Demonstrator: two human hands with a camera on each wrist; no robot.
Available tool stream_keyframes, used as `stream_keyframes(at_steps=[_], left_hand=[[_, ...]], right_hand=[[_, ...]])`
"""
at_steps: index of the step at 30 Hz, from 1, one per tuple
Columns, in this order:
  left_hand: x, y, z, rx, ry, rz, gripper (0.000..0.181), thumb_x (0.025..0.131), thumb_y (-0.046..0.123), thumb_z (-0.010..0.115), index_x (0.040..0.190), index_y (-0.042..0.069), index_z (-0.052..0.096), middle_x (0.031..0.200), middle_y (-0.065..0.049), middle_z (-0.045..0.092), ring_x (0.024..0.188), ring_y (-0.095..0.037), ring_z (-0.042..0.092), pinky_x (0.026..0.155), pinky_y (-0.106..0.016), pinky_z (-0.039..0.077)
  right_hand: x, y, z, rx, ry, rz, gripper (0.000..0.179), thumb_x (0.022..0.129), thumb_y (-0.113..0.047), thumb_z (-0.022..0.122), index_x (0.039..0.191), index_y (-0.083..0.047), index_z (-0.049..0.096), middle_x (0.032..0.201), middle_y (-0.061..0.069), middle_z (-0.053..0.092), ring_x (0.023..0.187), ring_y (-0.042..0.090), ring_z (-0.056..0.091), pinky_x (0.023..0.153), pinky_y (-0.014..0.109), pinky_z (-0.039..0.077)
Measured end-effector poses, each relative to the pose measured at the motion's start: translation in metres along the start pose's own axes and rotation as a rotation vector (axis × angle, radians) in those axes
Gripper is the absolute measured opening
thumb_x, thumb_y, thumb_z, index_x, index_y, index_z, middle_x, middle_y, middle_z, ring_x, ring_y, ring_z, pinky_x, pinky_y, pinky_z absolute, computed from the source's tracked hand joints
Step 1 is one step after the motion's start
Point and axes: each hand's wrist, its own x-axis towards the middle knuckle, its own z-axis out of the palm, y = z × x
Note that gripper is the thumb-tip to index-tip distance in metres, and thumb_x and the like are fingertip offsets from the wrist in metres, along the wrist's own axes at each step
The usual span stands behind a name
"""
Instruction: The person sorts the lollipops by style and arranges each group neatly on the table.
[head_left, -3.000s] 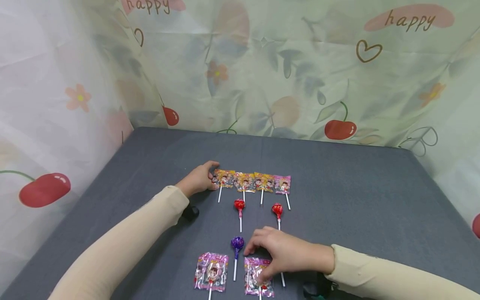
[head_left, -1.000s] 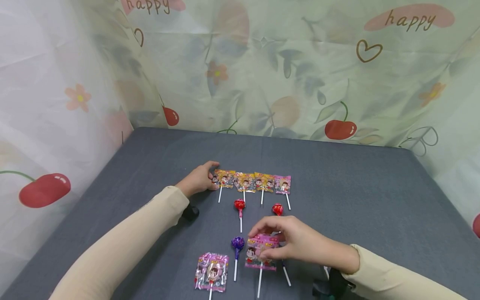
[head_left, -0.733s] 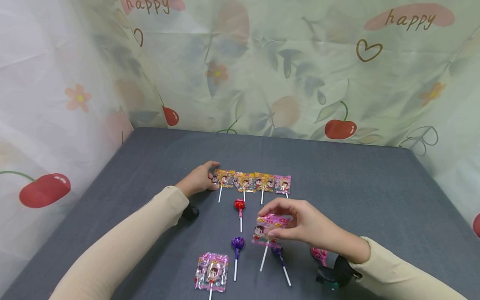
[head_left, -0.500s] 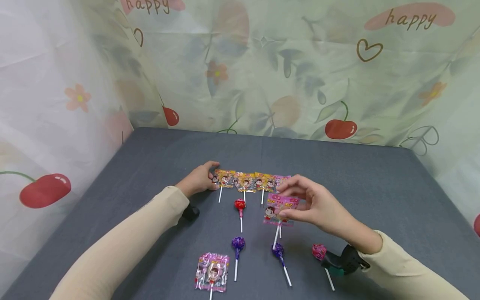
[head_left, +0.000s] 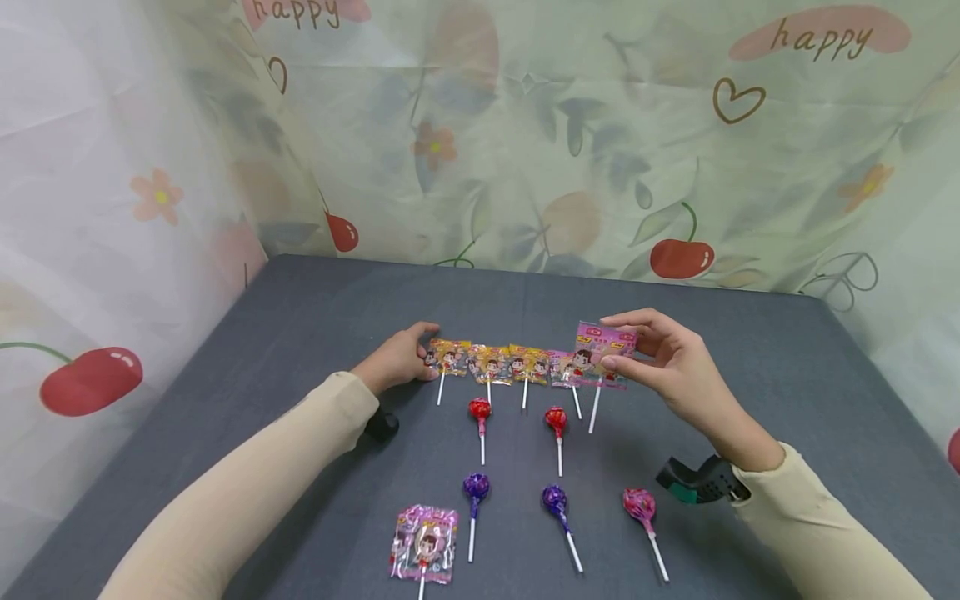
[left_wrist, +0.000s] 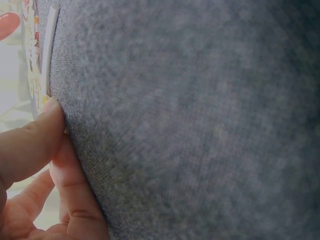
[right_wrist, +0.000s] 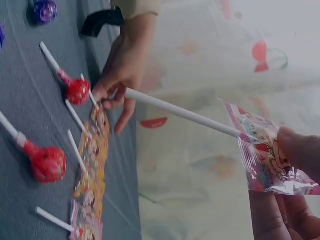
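My right hand (head_left: 678, 371) pinches a lollipop in a flat pink bag (head_left: 592, 342) between thumb and fingers, stick pointing down. In the right wrist view this pink-bagged lollipop (right_wrist: 265, 150) is held up off the table. Beneath it lies a row of flat-bagged lollipops: a smaller pink one (head_left: 562, 369) at the right end, partly covered, then several yellow ones. At the row's left end my left hand (head_left: 397, 358) pinches the edge of the outermost yellow-bagged lollipop (head_left: 452, 358). The left wrist view shows the left thumb (left_wrist: 37, 140) at its wrapper, beside the white stick.
In front of the row lie two red ball lollipops (head_left: 480, 410), two purple ball lollipops (head_left: 475, 487) and a pink one (head_left: 640, 506). Another pink-bagged lollipop (head_left: 423, 546) lies near the front. A printed curtain (head_left: 525, 150) surrounds the dark grey table (head_left: 735, 367).
The right hand picked up the pink-bagged lollipop from the front of the table and carried it away and rightward to the row's right end. The left hand stayed put.
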Motion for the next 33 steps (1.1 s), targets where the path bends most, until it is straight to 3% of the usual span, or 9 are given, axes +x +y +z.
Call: stream_keyframes(at_steps=[4, 11, 16, 22, 27, 33], left_hand=[[0.000, 0.000, 0.000, 0.003, 0.000, -0.005, 0.076, 0.084, 0.009, 0.075, 0.149, 0.017, 0.035, 0.094, -0.007, 0.048, 0.077, -0.019, 0.046, 0.067, -0.031, 0.036], [-0.001, 0.001, 0.000, 0.006, 0.004, -0.010, 0.076, 0.085, 0.010, 0.075, 0.149, 0.018, 0.035, 0.095, -0.008, 0.049, 0.079, -0.020, 0.046, 0.068, -0.031, 0.036], [0.000, 0.000, 0.000, 0.003, 0.004, -0.008, 0.076, 0.084, 0.009, 0.075, 0.149, 0.018, 0.035, 0.096, -0.008, 0.049, 0.079, -0.020, 0.046, 0.069, -0.031, 0.036], [-0.001, 0.000, 0.000, 0.000, 0.003, -0.003, 0.076, 0.084, 0.009, 0.075, 0.148, 0.018, 0.035, 0.095, -0.007, 0.048, 0.079, -0.020, 0.046, 0.069, -0.031, 0.036], [0.000, 0.001, 0.001, 0.001, 0.004, -0.017, 0.076, 0.084, 0.009, 0.075, 0.148, 0.018, 0.035, 0.095, -0.008, 0.049, 0.079, -0.020, 0.046, 0.069, -0.032, 0.036], [0.001, 0.000, 0.001, 0.000, 0.001, -0.011, 0.076, 0.084, 0.009, 0.075, 0.149, 0.018, 0.035, 0.095, -0.007, 0.048, 0.079, -0.020, 0.046, 0.068, -0.031, 0.036]], right_hand=[[0.005, 0.012, -0.004, 0.011, 0.038, 0.029, 0.042, 0.088, -0.011, 0.071, 0.127, -0.006, 0.057, 0.092, -0.007, 0.068, 0.080, 0.011, 0.066, 0.068, 0.023, 0.052], [0.017, 0.041, -0.004, -0.050, 0.085, 0.115, 0.042, 0.089, -0.021, 0.071, 0.127, -0.012, 0.056, 0.091, -0.002, 0.070, 0.076, 0.009, 0.067, 0.066, 0.023, 0.052], [0.025, 0.064, 0.000, -0.100, 0.051, 0.235, 0.045, 0.090, -0.028, 0.069, 0.128, -0.010, 0.054, 0.092, 0.006, 0.072, 0.076, 0.008, 0.066, 0.067, 0.030, 0.052], [0.032, 0.084, 0.000, -0.207, -0.004, 0.384, 0.048, 0.089, -0.029, 0.070, 0.130, -0.008, 0.053, 0.075, 0.003, 0.064, 0.066, 0.014, 0.050, 0.059, 0.029, 0.040], [0.035, 0.093, 0.000, -0.226, -0.040, 0.504, 0.048, 0.090, -0.025, 0.070, 0.130, -0.005, 0.052, 0.072, 0.001, 0.062, 0.068, 0.017, 0.052, 0.061, 0.029, 0.042], [0.035, 0.100, 0.003, -0.213, -0.068, 0.552, 0.049, 0.089, -0.025, 0.071, 0.129, -0.003, 0.053, 0.072, 0.000, 0.059, 0.066, 0.014, 0.052, 0.060, 0.029, 0.043]])
